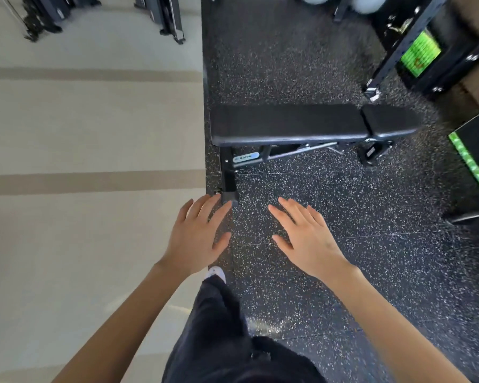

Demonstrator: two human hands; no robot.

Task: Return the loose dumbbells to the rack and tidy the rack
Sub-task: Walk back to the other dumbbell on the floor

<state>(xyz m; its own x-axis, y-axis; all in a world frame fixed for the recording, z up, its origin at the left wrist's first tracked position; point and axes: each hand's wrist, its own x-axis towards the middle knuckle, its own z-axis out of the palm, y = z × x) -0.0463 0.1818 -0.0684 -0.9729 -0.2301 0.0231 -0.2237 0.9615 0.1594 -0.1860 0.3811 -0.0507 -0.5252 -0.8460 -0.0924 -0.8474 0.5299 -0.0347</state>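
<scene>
A person's left hand [197,233] and right hand [307,239], both empty with fingers spread (palms down), hover just short of a black weight bench [288,123]; where the dumbbells lie cannot be told.

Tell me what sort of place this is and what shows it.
Most likely a gym: a padded black weight bench stands on speckled rubber flooring, and a black steel frame with green panels rises at upper right.

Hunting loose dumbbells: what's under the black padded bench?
Its black metal frame, a silver bar and speckled rubber floor show; no dumbbell. The black pad hides the floor behind it.
</scene>
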